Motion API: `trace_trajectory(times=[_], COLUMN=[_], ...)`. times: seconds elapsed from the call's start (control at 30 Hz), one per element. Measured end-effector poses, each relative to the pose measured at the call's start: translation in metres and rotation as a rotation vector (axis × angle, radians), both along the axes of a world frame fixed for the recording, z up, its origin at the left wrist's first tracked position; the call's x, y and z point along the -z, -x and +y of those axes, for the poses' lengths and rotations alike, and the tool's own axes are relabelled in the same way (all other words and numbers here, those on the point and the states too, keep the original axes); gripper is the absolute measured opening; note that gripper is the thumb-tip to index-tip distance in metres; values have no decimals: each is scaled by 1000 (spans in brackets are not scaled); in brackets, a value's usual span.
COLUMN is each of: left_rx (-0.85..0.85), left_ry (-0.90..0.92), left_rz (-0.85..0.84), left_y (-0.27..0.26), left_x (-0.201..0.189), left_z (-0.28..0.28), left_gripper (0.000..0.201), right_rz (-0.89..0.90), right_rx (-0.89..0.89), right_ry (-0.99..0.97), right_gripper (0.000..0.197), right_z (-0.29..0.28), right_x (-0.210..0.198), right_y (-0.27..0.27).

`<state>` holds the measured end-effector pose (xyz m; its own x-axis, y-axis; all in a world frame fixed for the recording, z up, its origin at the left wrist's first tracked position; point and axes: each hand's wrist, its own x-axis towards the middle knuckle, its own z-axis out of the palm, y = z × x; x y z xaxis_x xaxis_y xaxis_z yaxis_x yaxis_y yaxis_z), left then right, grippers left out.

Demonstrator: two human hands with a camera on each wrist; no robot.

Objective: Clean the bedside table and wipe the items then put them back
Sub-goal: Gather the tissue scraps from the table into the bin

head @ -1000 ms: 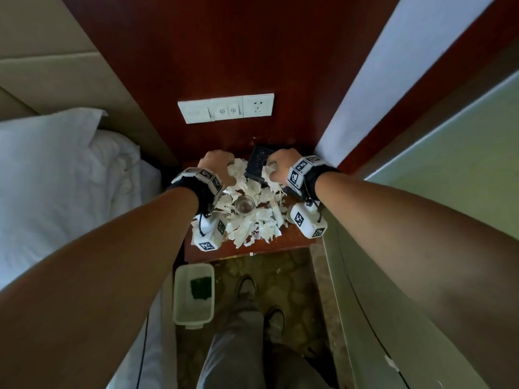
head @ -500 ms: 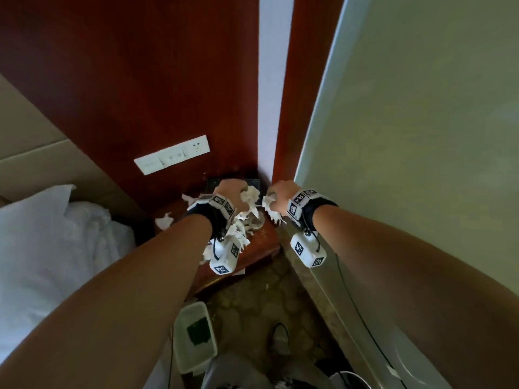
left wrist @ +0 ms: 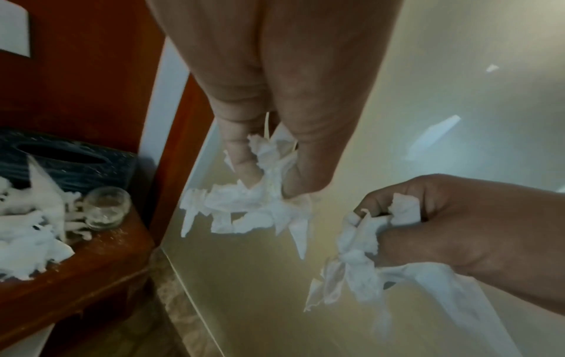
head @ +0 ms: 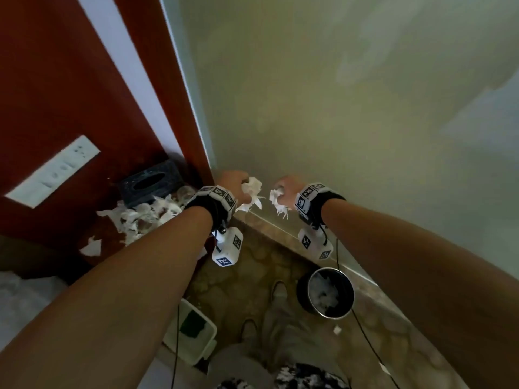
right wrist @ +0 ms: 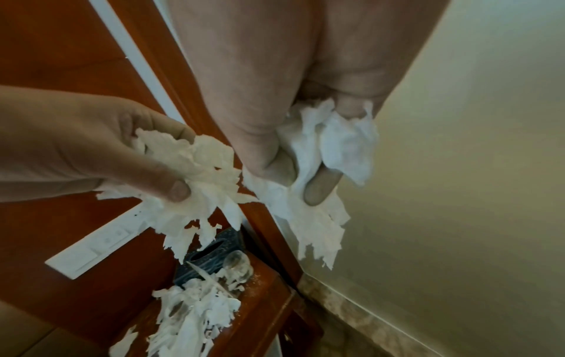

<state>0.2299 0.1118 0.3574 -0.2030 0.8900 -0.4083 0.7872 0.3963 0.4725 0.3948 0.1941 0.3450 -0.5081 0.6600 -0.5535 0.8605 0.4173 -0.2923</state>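
Observation:
My left hand grips a bunch of torn white tissue scraps, and my right hand grips another bunch. Both are held in the air to the right of the wooden bedside table, in front of the pale wall. In the left wrist view the left bunch hangs from curled fingers; in the right wrist view the right bunch does too. More scraps still litter the table, beside a dark tissue box and a small glass jar.
A round metal bin with white scraps inside stands on the floor below my right wrist. A white rectangular bin holding something green sits by the table. A switch panel is on the wood wall. My shoes are below.
Both hands have lifted off the table with fistfuls of scraps and swung right, towards the pale wall. The head view has turned right too, and the metal bin has come into sight.

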Motion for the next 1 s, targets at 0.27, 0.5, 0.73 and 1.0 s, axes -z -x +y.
trace_trajectory(times=[0.27,0.5,0.73,1.0], left_rx=[270,408,424,469], left_ry=[97,226,311,449], left_rz=[24,59,30,33], left_y=[-128,-250,-344,-395], left_x=[29,82,152,284], left_z=[19,20,11,19], left_gripper=[50,55,47,47], right_rz=[-14,-7,46,80], right_rx=[267,419,619,735], right_ry=[48,154,213,318], right_gripper=[33,33,42,35], right_z=[-28,-57,-81,-92], right_x=[35,106,186,302], right_y=[-143,-273,-366,-401])
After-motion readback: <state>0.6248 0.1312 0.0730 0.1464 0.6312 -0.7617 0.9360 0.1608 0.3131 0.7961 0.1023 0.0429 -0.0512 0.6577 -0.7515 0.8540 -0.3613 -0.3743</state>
